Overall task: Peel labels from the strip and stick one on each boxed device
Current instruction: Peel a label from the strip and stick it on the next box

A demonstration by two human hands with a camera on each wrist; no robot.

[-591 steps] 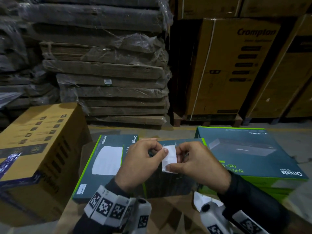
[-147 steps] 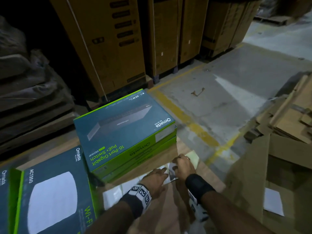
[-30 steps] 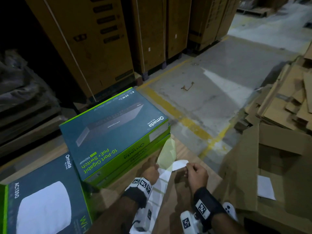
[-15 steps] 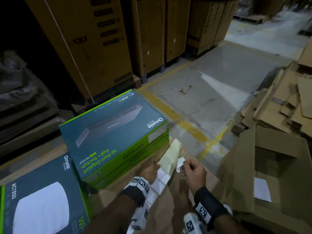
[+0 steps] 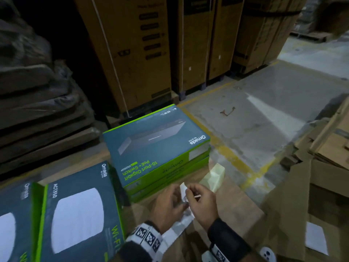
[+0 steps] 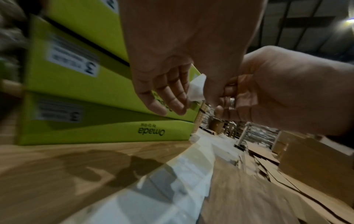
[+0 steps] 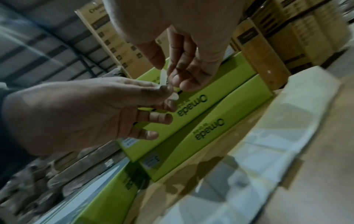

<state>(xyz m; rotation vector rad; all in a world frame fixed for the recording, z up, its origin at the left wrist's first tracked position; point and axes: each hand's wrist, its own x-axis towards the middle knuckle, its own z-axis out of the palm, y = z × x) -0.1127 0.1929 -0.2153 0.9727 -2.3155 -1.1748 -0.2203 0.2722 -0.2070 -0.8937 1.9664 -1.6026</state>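
Observation:
A small white label is pinched between the thumb and forefinger of my right hand, a little above the cardboard top. My left hand meets it from the left, and its fingertips pinch the label's lower end. The label strip lies loose on the cardboard under both hands, its far end curling up. Just beyond the hands are stacked green-and-teal switch boxes, whose green sides carry small printed stickers. Two AC1350 boxes lie at the left.
Tall brown cartons stand behind the boxes and wrapped pallets at the left. An open cardboard box and flattened cardboard lie at the right. Concrete floor with a yellow line runs beyond the work surface.
My left hand has let go of the strip, which now lies on the cardboard. Both hands have come together on the peeled label, closer to the switch boxes.

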